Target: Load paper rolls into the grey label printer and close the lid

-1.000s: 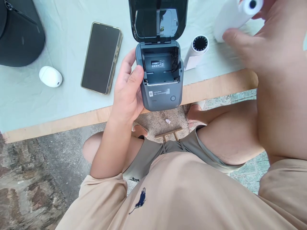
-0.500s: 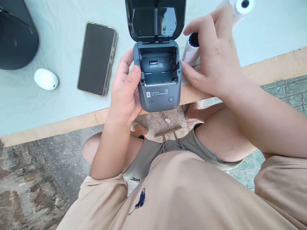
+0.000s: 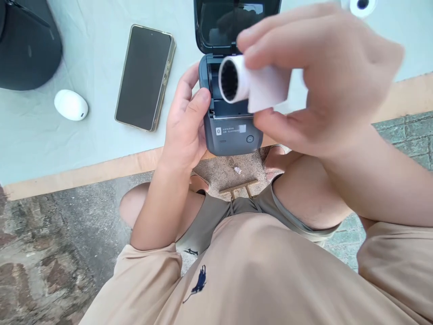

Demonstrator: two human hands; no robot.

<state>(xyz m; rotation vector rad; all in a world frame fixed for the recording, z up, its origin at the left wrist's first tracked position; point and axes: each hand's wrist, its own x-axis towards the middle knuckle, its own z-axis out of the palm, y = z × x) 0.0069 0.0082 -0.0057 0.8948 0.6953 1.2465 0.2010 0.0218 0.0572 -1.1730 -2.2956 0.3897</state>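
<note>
A small grey printer sits at the table's near edge with its dark lid tipped up and open. My left hand grips the printer's left side. My right hand holds a white paper roll with a dark ribbed core, raised above the open paper bay and hiding most of it. The roll's open end points left.
A black phone lies face up left of the printer, with a white oval case and a dark cap further left. Another white roll lies at the top right. Pale cloth covers the table; my knees are below.
My right hand set down the first roll at the top right, reached to the roll beside the printer, picked it up and brought it over the open bay. My left hand stayed.
</note>
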